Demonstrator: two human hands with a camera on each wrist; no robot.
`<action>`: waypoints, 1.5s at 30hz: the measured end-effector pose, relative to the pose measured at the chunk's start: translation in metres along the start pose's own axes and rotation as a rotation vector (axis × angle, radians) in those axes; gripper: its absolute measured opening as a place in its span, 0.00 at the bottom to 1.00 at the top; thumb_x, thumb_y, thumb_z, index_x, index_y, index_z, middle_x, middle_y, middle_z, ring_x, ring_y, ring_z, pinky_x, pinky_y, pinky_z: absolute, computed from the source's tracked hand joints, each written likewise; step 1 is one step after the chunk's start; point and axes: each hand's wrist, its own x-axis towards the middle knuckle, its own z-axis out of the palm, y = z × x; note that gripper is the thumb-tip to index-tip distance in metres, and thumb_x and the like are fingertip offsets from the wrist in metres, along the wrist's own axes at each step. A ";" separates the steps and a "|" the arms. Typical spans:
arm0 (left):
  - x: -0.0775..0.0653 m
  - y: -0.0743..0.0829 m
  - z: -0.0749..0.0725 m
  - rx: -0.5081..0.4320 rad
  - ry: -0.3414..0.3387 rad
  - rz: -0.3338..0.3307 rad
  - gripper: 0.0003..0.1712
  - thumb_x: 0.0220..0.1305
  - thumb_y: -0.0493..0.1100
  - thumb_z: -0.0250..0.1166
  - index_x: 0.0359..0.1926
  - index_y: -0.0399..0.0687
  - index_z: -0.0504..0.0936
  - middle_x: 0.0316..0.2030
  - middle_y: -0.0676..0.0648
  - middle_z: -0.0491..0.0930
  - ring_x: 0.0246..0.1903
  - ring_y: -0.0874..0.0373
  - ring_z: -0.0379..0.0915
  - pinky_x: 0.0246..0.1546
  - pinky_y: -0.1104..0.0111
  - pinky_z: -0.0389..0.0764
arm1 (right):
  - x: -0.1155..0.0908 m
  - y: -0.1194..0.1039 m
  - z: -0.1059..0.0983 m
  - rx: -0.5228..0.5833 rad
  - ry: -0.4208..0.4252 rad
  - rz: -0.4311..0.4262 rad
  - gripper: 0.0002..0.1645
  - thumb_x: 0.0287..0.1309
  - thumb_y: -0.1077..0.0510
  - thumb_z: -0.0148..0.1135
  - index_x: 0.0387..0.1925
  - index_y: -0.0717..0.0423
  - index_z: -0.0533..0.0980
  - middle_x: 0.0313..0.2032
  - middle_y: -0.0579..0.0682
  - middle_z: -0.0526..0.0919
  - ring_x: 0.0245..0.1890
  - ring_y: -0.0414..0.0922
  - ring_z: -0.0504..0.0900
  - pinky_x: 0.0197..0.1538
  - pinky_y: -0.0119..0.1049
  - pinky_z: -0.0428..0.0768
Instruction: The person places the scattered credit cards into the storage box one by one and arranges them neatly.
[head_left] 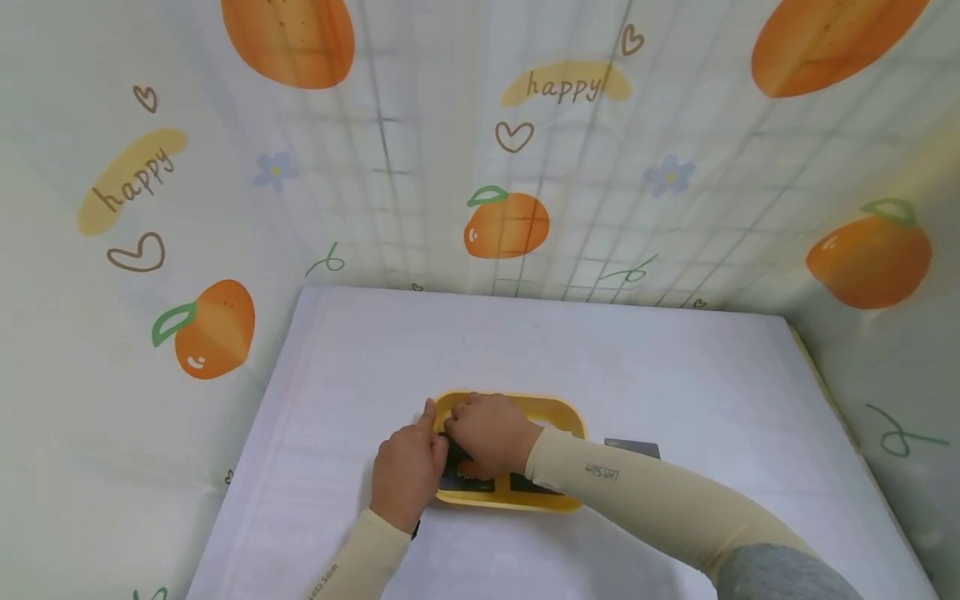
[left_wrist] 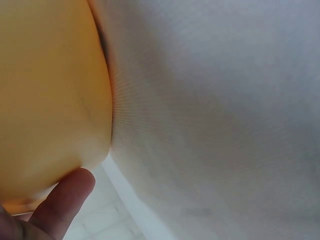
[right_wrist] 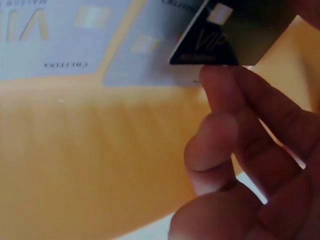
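Observation:
A shallow yellow tray (head_left: 480,503) with rounded corners lies on the table. My left hand (head_left: 408,471) holds its left end; in the left wrist view a finger (left_wrist: 67,202) touches the tray's outer wall (left_wrist: 55,100). Over the tray's left half, my right hand (head_left: 495,437) pinches a black VIP card (right_wrist: 235,35), fingertips at its edge. Part of this black card (head_left: 453,481) shows below the hand. White cards (right_wrist: 55,55) lie flat in the tray, partly beneath the black card in the right wrist view. Another black card (head_left: 534,484) sits in the tray's lower right.
A dark grey card (head_left: 632,447) lies on the table right of the tray, partly covered by my right forearm. The table (head_left: 375,350) has a white cover. Curtains printed with oranges (head_left: 506,225) hang behind and at both sides.

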 end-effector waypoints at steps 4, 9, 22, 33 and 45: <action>0.002 0.004 0.002 -0.006 0.008 0.003 0.30 0.67 0.40 0.70 0.70 0.41 0.80 0.16 0.54 0.66 0.13 0.62 0.56 0.15 0.68 0.64 | -0.008 0.003 -0.002 0.007 0.012 0.012 0.32 0.52 0.28 0.75 0.45 0.47 0.84 0.36 0.43 0.82 0.31 0.43 0.76 0.34 0.38 0.82; 0.001 0.006 0.002 -0.024 -0.001 -0.018 0.31 0.67 0.39 0.70 0.70 0.41 0.79 0.15 0.55 0.66 0.13 0.63 0.56 0.14 0.69 0.63 | -0.026 0.008 -0.015 0.072 0.055 0.062 0.28 0.59 0.28 0.70 0.44 0.45 0.83 0.32 0.41 0.79 0.30 0.43 0.74 0.30 0.38 0.79; -0.001 0.012 -0.008 0.001 -0.089 -0.138 0.33 0.69 0.44 0.69 0.73 0.46 0.76 0.15 0.57 0.66 0.14 0.62 0.60 0.16 0.69 0.66 | -0.126 0.069 -0.040 0.242 0.249 0.510 0.28 0.62 0.30 0.68 0.49 0.46 0.84 0.41 0.41 0.84 0.38 0.43 0.82 0.39 0.42 0.86; -0.005 0.016 -0.005 0.007 -0.108 -0.162 0.33 0.69 0.44 0.68 0.74 0.46 0.76 0.11 0.57 0.63 0.11 0.60 0.57 0.14 0.68 0.62 | -0.222 0.081 0.034 0.399 0.205 0.763 0.38 0.62 0.34 0.72 0.64 0.52 0.79 0.60 0.53 0.81 0.58 0.57 0.81 0.53 0.59 0.82; -0.003 0.019 -0.003 0.002 -0.086 -0.144 0.33 0.69 0.44 0.70 0.73 0.44 0.77 0.12 0.57 0.62 0.11 0.62 0.57 0.14 0.69 0.63 | -0.267 0.076 0.071 0.482 0.107 0.821 0.62 0.38 0.29 0.84 0.74 0.46 0.72 0.65 0.52 0.77 0.60 0.58 0.77 0.55 0.62 0.80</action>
